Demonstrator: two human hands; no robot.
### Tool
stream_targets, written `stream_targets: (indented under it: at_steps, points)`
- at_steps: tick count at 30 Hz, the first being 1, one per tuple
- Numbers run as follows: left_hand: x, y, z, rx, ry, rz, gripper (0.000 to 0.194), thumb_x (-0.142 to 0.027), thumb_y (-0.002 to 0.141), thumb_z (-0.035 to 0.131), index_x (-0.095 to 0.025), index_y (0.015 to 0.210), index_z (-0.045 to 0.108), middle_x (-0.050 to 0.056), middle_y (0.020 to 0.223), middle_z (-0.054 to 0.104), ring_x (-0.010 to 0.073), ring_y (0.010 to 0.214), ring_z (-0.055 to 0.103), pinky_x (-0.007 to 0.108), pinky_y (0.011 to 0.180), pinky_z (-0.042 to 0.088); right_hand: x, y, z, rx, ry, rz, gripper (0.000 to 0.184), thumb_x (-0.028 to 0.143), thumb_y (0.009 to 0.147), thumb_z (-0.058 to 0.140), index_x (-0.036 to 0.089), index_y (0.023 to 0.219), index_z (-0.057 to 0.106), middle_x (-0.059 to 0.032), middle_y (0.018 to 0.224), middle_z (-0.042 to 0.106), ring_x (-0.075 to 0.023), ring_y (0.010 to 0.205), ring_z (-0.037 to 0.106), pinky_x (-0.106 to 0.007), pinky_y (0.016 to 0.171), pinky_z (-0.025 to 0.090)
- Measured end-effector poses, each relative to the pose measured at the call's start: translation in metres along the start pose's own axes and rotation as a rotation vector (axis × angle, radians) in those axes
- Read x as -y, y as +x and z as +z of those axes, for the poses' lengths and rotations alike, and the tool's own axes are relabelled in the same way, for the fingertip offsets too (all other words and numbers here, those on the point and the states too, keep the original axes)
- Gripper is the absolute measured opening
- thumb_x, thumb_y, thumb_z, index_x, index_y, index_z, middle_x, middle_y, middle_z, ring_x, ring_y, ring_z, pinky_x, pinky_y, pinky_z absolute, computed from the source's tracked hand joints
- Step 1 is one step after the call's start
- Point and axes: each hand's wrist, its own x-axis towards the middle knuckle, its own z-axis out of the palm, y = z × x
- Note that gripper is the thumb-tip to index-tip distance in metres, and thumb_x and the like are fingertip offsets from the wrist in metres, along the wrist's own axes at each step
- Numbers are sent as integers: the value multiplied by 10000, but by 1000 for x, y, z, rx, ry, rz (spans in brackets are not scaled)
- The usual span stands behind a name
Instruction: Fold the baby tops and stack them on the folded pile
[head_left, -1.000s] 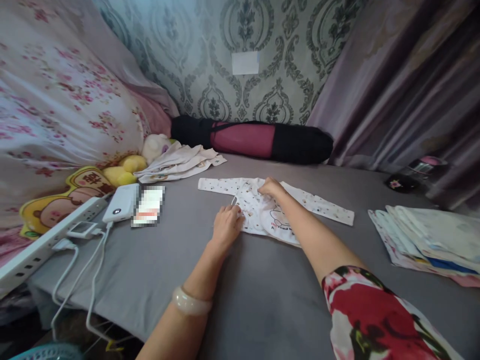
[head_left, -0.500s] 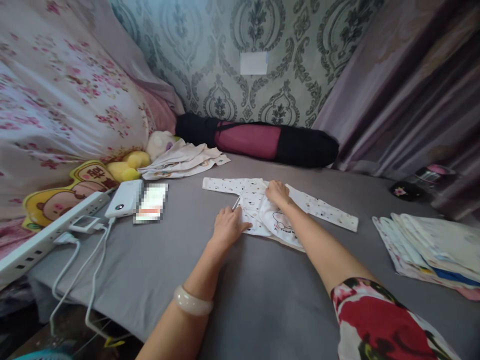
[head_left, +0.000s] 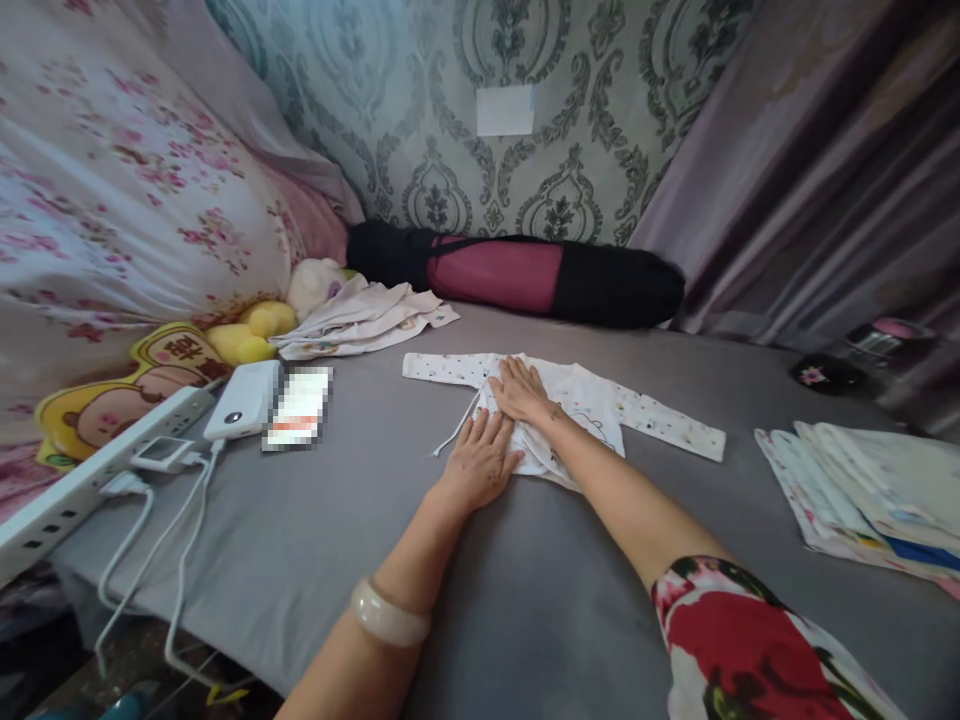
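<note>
A small white baby top (head_left: 592, 400) with a tiny print lies on the grey sheet, both long sleeves spread out sideways. My left hand (head_left: 480, 460) rests flat on its lower left edge, fingers stretched out. Just above it, my right hand (head_left: 521, 388) lies flat on the upper left of the chest, fingers extended. A thin white tie string (head_left: 456, 428) runs from the garment's left side onto the sheet. Part of the front is hidden under my hands and right forearm.
Folded baby clothes (head_left: 877, 490) are stacked at the right. Crumpled cloth (head_left: 367, 320) lies back left, near plush toys (head_left: 251, 330). A long black-and-maroon bag (head_left: 495, 275) lies along the wall. A white power bank (head_left: 244, 400), a blurred phone (head_left: 298, 408) and a power strip (head_left: 112, 475) are at left.
My right hand has let go of the front flap and moved left, now flat on the cloth. The flap lies across the chest, and the string shows out on the left.
</note>
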Motion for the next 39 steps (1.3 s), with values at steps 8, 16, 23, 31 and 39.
stream_targets:
  at_steps: [8,16,23,31,39]
  points:
    - [-3,0,-6,-46,-14,-18,467,-400,967,367,-202,1376,478,98,1499,416,327,1410,286,573,1125,202,-3,1,7,-21,86,57,569,420,1009,232,135,1494,318,-103,1586,236,-230,1465,155,-470,1174,87]
    - [-8,2,-11,-148,-63,162,415,-155,920,404,-306,1251,605,72,1249,561,250,1162,461,428,988,339,-60,2,-40,-100,330,56,392,175,981,326,168,1230,629,-68,1281,624,-137,1194,541,-227,1006,365]
    - [-8,6,-10,-125,-95,217,332,-203,947,425,-319,1083,705,64,1160,581,236,1082,485,409,947,347,-100,-21,-35,83,168,83,305,164,904,526,222,1167,667,-49,1126,675,-149,996,601,-217,858,405]
    - [-7,5,-13,-102,-111,275,304,-253,974,417,-314,1089,692,33,1238,609,227,1138,473,396,952,332,-95,-14,-32,123,167,93,191,219,908,541,213,1065,649,-35,1096,658,-137,926,580,-206,803,407]
    - [-7,6,-13,-91,-140,302,304,-268,977,400,-286,1084,685,26,1213,655,216,1114,499,377,939,337,-91,-16,-43,208,172,113,260,219,910,522,252,1149,619,-43,1145,648,-143,890,607,-213,754,443]
